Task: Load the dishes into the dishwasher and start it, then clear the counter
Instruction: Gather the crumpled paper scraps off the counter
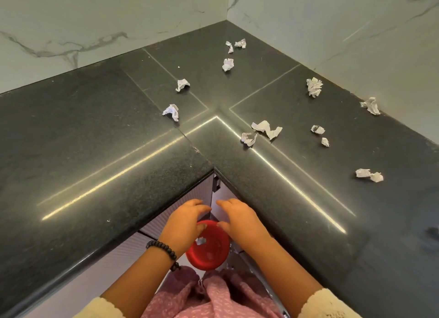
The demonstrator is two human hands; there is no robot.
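While I stand in the inner corner of the dark speckled L-shaped stone counter, both my hands hover below its rounded edge, over a round red plastic bin that sits beneath them, in front of the pale cabinet fronts. My left hand, with a dark beaded bracelet on its wrist, has its fingers loosely bent and spread above the bin's near-left rim, holding nothing; whether the fingertips touch the rim I cannot tell. My right hand lies just beside it, fingers relaxed and apart, also holding nothing, its thumb over the bin's right rim. A small white scrap shows inside the bin, right under my left hand. Beyond my hands, up on the counter, lie many crumpled white paper scraps: one ahead and left of my left hand, another farther on, a twisted pair ahead of my right hand, more toward the marble-patterned wall, and one well off to my right.
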